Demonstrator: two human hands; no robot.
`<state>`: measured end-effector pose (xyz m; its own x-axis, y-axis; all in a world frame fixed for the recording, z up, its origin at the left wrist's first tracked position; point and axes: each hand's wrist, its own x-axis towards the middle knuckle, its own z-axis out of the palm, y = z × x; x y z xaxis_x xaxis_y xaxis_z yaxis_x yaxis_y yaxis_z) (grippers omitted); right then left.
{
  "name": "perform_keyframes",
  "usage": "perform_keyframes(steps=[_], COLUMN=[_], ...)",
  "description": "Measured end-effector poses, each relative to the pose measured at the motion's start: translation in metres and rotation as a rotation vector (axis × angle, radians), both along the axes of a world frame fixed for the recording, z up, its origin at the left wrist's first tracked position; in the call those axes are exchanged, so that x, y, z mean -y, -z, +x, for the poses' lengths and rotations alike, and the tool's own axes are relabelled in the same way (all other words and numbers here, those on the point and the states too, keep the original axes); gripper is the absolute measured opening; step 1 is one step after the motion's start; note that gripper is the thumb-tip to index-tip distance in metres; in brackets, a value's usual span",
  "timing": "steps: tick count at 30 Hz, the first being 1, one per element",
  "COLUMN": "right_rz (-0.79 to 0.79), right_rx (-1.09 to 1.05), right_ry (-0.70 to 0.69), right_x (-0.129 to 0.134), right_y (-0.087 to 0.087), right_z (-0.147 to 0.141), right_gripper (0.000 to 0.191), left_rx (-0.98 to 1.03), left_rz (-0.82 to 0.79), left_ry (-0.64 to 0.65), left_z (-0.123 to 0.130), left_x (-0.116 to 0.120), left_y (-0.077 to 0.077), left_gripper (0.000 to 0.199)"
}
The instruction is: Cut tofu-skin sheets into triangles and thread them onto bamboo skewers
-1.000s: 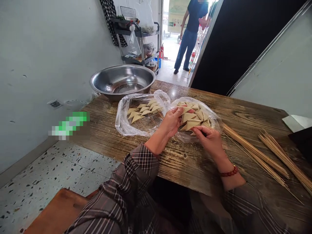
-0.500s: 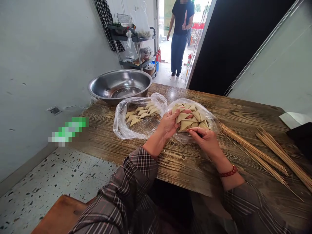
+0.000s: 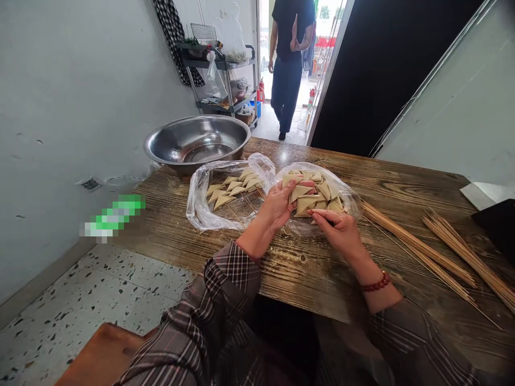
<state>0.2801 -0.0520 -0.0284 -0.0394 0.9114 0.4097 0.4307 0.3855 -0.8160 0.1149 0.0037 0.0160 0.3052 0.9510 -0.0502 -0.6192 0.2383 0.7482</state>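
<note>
My left hand (image 3: 278, 206) is closed around beige folded triangles (image 3: 298, 192) that look like tofu skin, thumb on top and fingers underneath. Just to the right, my right hand (image 3: 336, 222) pinches thumb and finger together near the lower edge of these pieces; what lies in the pinch is too small to make out. Behind both hands, a clear plastic bag (image 3: 354, 201) holds a heap of similar triangles (image 3: 328, 188). On the left, another plastic bag (image 3: 193, 201) lies under rows of triangles (image 3: 235, 186) with thin sticks running from them.
A large steel basin (image 3: 159, 145) stands at the table's far left. Bundles of bamboo skewers (image 3: 418, 244) and more skewers (image 3: 466, 249) lie on the wooden table (image 3: 306, 279) to the right. Beyond are a shelf cart (image 3: 225, 64) and a person (image 3: 287, 69) in the doorway.
The person in the doorway has stepped closer and slightly left. Both my hands stay in nearly the same place and grip.
</note>
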Motion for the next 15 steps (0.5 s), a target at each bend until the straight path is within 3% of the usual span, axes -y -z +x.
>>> perform_keyframes(steps=[15], right_rz=[0.006], right_rx=[0.016], right_ry=[0.016], right_x=[-0.0005], right_y=[-0.0008], right_z=[-0.0021], right_gripper=[0.024], left_rx=[0.001], left_rz=[-0.017], left_ry=[-0.006], left_z=[0.0021], left_x=[0.0025], left_y=[-0.0018], left_gripper=[0.016])
